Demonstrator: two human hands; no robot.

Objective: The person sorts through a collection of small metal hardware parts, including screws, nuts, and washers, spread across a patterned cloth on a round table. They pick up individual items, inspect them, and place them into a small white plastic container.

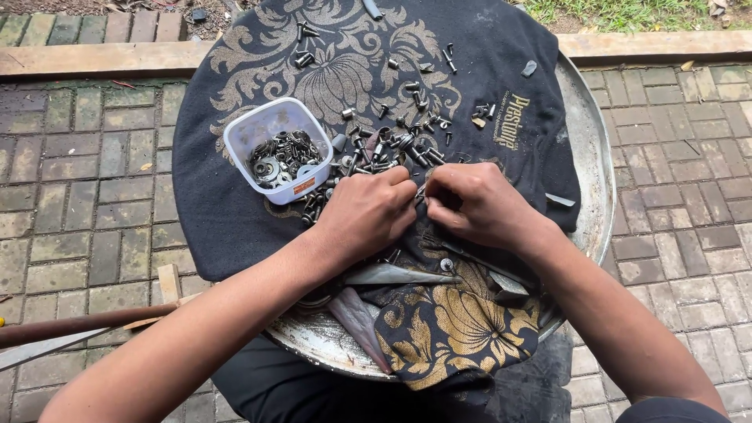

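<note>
While your left hand (pixel 368 210) and right hand (pixel 474 205) meet knuckle to knuckle over the black cloth (pixel 235 211), both are curled shut, fingertips pinching a small dark metal part (pixel 421 193) between them; what kind of part it is cannot be told. Just beyond your fingers lies a loose heap of bolts and screws (pixel 384 149), scattered across the cloth's gold pattern. Left of that heap, close to your left hand, stands a clear plastic tub (pixel 276 150) holding washers and rings. All of this rests on a round metal tray (pixel 595 157), set over brick paving (pixel 78 196).
</note>
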